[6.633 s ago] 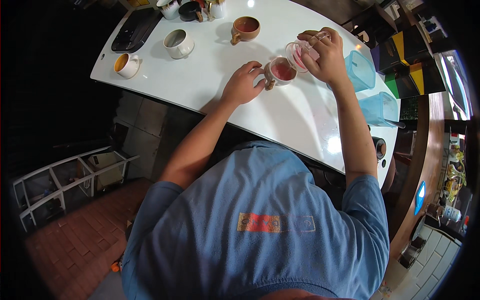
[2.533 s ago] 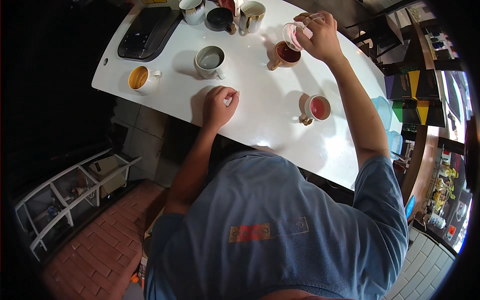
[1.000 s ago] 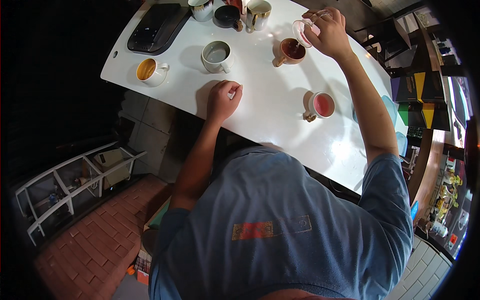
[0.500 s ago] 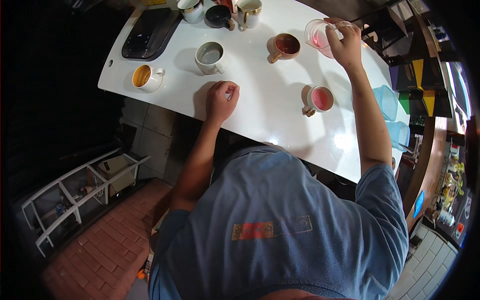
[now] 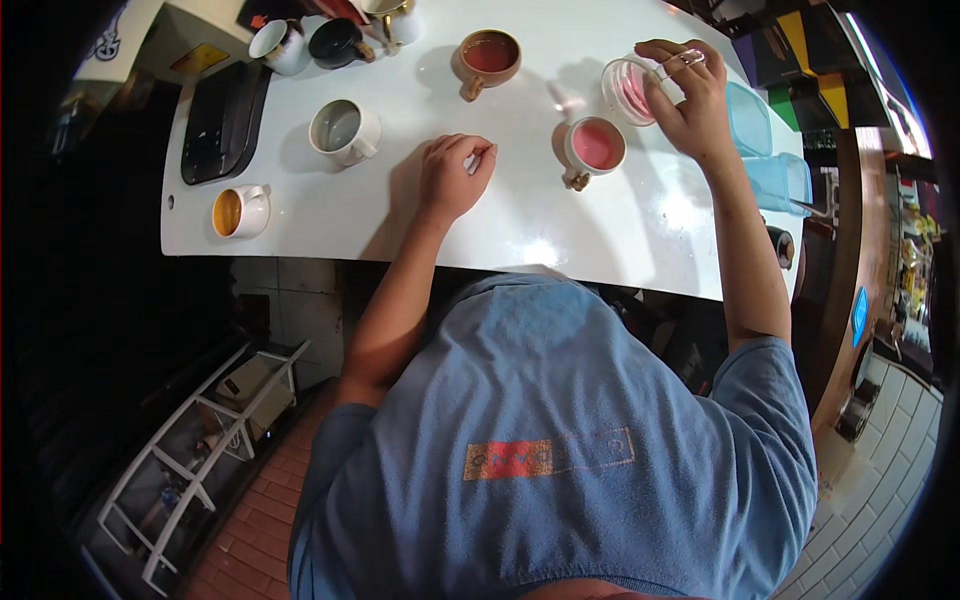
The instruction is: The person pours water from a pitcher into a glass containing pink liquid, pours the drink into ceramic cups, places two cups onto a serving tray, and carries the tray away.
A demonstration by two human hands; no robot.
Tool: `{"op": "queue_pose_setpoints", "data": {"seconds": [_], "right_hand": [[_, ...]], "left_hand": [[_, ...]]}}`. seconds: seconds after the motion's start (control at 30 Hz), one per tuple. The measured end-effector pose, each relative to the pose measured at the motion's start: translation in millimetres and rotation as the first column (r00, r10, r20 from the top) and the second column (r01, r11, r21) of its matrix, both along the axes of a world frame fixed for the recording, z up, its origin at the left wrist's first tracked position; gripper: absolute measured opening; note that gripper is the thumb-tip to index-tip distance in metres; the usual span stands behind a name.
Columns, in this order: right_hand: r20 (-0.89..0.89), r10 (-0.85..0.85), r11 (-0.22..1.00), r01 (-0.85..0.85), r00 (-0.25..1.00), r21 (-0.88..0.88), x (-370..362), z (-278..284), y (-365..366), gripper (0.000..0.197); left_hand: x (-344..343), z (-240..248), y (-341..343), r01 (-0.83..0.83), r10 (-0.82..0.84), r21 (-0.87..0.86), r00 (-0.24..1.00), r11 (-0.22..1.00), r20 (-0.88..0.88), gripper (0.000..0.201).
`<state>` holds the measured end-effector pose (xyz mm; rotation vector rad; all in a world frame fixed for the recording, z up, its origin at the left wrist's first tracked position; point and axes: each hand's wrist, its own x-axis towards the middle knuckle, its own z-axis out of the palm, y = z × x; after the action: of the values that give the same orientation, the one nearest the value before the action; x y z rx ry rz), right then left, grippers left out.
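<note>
My right hand (image 5: 688,105) grips a clear glass with pink liquid (image 5: 630,88), standing or nearly standing on the white table (image 5: 520,215) at the far right. Just left of it sits a white cup of pink drink (image 5: 594,149). My left hand (image 5: 452,178) rests on the table as a loose fist, with a small white bit between its fingertips. Farther back stands a brown cup of reddish drink (image 5: 489,56).
A grey mug (image 5: 343,130) and a white cup of orange drink (image 5: 238,211) stand to the left, beside a black tray (image 5: 218,120). More cups (image 5: 335,38) crowd the far edge. Blue plastic containers (image 5: 760,140) lie at the right end. A white wire rack (image 5: 205,450) stands on the brick floor.
My right hand has carried the glass from above the brown cup to the right and brought it down near the pink cup. My left hand has stayed in a fist on the table.
</note>
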<state>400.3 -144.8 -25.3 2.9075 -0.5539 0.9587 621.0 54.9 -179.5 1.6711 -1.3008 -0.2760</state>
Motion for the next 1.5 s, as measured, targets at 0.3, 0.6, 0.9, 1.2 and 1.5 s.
{"op": "queue_pose_setpoints", "data": {"seconds": [0.3,0.6,0.9,1.2,1.5], "right_hand": [[-0.061,0.058,0.998,-0.057,0.996,0.016,-16,-6,23,0.031],[-0.128,0.068,0.994,-0.078,0.989,-0.071,-16,-6,26,0.033],[-0.166,0.066,0.989,-0.087,0.984,-0.123,-20,-9,25,0.035],[-0.177,0.071,0.981,-0.101,0.982,-0.167,-25,-4,26,0.036],[-0.176,0.064,0.977,-0.097,0.982,-0.188,-27,-1,29,0.038]], "left_hand": [[-2,4,-2,-0.012,-0.004,0.071,0.976,0.997,0.216,0.008],[-1,0,0,-0.011,0.003,0.04,0.979,0.999,0.205,0.007],[-2,-3,-1,-0.029,0.022,0.037,0.983,0.999,0.18,0.007],[-1,-8,0,-0.015,0.023,-0.038,0.977,0.999,0.214,0.008],[1,-12,-3,-0.019,0.03,-0.066,0.987,0.998,0.159,0.008]]}}
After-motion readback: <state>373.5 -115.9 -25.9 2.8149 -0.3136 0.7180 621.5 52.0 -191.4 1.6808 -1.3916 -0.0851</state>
